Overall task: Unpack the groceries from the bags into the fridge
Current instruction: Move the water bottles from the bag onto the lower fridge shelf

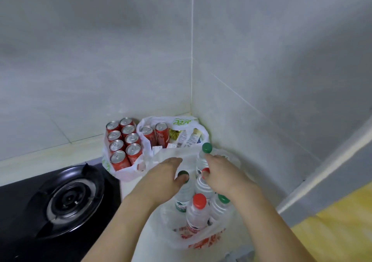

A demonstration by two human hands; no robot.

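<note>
A white bag with red print (203, 241) stands on the counter and holds several water bottles with red or green caps. My left hand (165, 174) reaches into it, thumb and forefinger around the neck of a green-capped bottle (182, 198). My right hand (221, 174) grips the top of a red-capped bottle (202, 186), its forefinger touching the neck of a taller green-capped bottle (207, 148) behind. A red-capped bottle (197, 211) and a green-capped bottle (220, 204) stand free in front. No fridge is in view.
Behind, in the tiled corner, one white bag (122, 174) holds several red soda cans (132, 153); another bag (181, 121) holds two cans and packets. A black gas hob (66, 199) lies to the left. A yellow surface (342, 231) shows at the lower right.
</note>
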